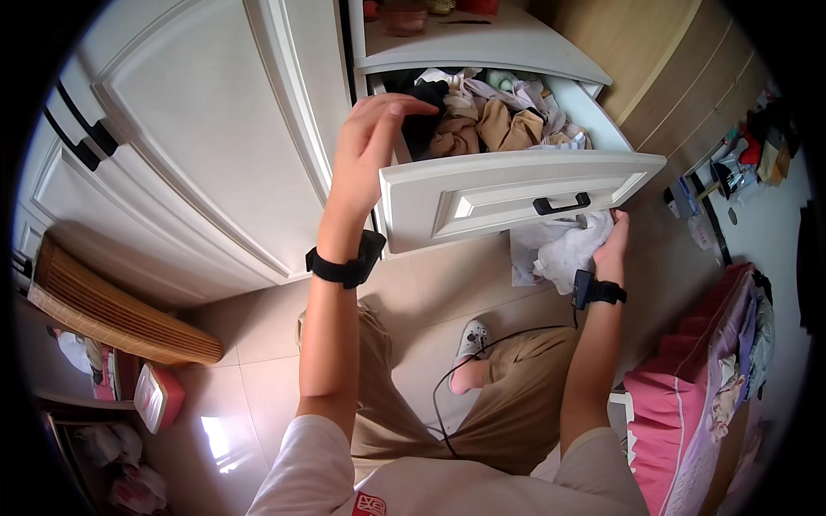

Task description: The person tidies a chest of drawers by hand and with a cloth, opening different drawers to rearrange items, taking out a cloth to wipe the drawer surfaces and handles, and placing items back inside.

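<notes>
A white drawer [490, 169] with a black handle [561, 204] stands pulled out, filled with crumpled clothes. Among them are tan cloth [506, 126], pale garments and a black cloth [423, 126] at the left side. My left hand [377, 132] is raised at the drawer's left front corner, its fingers bent over the black cloth; no held thing shows in it. Below the drawer front, my right hand [612, 242] grips a bunched white cloth [571, 251]. The drawer front hides part of that cloth and some of my fingertips.
White wardrobe doors [213, 116] rise at the left. A rolled bamboo mat [129, 303] leans there, near a red-and-white box [158, 396]. A pink-skirted bed [671, 400] stands at the right. A black cable [439, 387] runs from my right wrist across my lap.
</notes>
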{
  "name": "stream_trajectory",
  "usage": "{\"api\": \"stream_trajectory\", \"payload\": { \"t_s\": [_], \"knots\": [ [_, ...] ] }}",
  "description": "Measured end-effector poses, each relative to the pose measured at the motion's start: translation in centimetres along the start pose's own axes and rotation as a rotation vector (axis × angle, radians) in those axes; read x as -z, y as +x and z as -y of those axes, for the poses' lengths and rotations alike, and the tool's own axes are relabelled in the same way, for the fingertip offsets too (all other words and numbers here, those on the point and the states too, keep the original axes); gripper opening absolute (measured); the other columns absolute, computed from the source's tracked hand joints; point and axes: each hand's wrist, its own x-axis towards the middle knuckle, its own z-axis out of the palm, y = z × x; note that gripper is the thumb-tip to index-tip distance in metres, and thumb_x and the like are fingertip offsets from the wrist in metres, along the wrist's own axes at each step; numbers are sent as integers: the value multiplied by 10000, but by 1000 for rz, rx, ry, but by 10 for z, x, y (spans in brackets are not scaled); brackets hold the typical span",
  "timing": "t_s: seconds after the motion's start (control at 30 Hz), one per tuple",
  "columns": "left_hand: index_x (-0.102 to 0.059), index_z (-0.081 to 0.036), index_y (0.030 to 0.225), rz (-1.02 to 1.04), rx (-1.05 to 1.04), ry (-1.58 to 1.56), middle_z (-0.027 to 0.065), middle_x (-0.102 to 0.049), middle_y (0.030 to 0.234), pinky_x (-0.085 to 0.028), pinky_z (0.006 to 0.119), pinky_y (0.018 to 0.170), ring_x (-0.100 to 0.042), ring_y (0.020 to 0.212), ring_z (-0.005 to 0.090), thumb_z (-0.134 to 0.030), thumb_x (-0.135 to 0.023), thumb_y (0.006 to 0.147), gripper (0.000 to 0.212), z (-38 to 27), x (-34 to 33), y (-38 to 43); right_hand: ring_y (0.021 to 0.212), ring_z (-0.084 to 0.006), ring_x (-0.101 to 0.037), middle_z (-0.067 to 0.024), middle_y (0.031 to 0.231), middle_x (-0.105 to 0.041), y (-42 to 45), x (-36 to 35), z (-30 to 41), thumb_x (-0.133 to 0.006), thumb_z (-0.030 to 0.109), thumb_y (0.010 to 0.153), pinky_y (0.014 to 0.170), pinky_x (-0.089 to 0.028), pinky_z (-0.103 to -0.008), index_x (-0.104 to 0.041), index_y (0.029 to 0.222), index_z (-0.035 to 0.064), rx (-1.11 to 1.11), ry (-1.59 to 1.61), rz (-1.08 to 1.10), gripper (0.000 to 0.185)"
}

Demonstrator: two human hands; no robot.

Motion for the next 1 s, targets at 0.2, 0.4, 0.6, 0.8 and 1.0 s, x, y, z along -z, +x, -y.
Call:
{"api": "stream_trajectory", "payload": {
  "t_s": [0.2,0.4,0.6,0.8,1.0],
  "knots": [
    [-686,75,1018,276,244,-617,131,-720,1036,-448,338,945,-641,972,218,-144,-426,985,342,-35,-1,-18,1239,-256,-516,-74,1313,-582,-14,-12,-10,-412,467,964,1066,-375,-430,-539,1305,59,-122,78,88,547],
    [-712,80,950,124,141,-401,133,-734,948,-489,302,883,-659,924,176,-153,-445,986,356,-39,-13,-25,1223,-237,-505,-58,1318,-562,-15,-27,-16,-409,499,947,1052,-378,-394,-528,1329,91,-93,169,73,571],
    [-717,78,942,116,109,-388,129,-737,925,-495,296,862,-665,896,170,-159,-456,991,355,-41,-10,-30,1265,-237,-477,-63,1379,-531,-37,-48,-14,-339,493,962,1077,-351,-391,-501,1366,84,-6,140,-41,598],
    [-685,48,938,39,90,-362,107,-709,856,-495,286,808,-642,825,141,-153,-466,1001,303,-44,-11,-35,1224,-244,-529,-78,1329,-580,-32,-41,-14,-346,432,978,1059,-374,-381,-532,1328,62,-37,135,-42,542],
    [-577,32,1027,-280,-100,-24,106,-644,877,-461,274,689,-582,732,149,-134,-490,946,204,-32,-20,-51,1075,-227,-609,-68,1148,-661,13,24,-4,-408,322,953,960,-458,-372,-630,1150,65,79,52,-55,393]
  ]
}}
